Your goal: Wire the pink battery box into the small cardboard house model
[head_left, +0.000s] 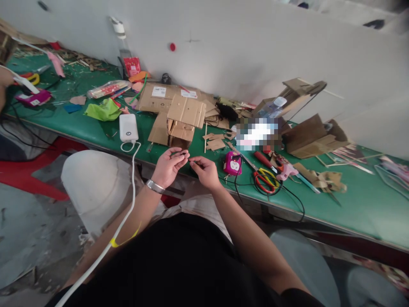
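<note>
My left hand [170,166] and my right hand [204,171] meet fingertip to fingertip at the table's front edge. Both are closed in a pinch. Something small and dark shows between the left fingers, too small to name. What my right fingers pinch, if anything, I cannot make out. Just beyond them stands a folded cardboard box [187,111] with open flaps, resting partly on a flattened cardboard sheet [148,96]. Small cardboard scraps [215,144] lie to its right.
A white power bank [128,128] trails a white cable past my left arm. Rightward are a purple power socket [233,163], scissors [266,181], a pink glue gun [286,170] and a cardboard construction [315,136]. At far left, another person's hand [4,81] is beside a second purple socket [33,98].
</note>
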Demonstrator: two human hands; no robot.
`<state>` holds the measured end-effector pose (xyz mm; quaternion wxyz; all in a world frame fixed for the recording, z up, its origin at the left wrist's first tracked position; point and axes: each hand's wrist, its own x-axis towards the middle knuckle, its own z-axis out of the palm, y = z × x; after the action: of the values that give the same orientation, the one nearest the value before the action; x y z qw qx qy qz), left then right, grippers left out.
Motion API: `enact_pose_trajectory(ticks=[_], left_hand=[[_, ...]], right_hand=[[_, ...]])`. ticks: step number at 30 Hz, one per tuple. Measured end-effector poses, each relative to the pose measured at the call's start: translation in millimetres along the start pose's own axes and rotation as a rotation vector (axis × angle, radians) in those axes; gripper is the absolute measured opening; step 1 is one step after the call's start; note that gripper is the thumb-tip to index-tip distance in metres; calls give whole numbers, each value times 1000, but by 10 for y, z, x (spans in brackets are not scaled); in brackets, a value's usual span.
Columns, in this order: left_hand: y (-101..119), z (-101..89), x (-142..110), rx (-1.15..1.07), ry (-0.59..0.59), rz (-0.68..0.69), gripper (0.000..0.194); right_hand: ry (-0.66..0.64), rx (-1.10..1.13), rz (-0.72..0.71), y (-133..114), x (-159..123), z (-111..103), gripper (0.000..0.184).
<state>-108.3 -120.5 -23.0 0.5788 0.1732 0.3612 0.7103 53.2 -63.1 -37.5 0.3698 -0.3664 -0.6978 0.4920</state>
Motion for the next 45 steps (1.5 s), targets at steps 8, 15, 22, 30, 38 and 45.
enact_pose_trajectory(ticks=[8,15,22,30,38,45], left_hand=[[-8,-15,-2,-3,41,11,24],[46,-29,-15,-47,81,-38,17],[74,-6,-6,-96,90,-69,11],[94,-8,-14,-125,113,-72,9],[91,10,-6,-142,133,-72,12],[80,16,-13,-114,85,-49,31]], right_hand=[[10,-49,-3,-14,0,-7,40],[32,-70,-4,-35,8,3,39],[32,-48,-7,-37,5,5,39],[37,-43,-12,-47,1,-3,38],[34,-37,-7,-38,-6,-8,39],[32,-38,1,-19,1,0,42]])
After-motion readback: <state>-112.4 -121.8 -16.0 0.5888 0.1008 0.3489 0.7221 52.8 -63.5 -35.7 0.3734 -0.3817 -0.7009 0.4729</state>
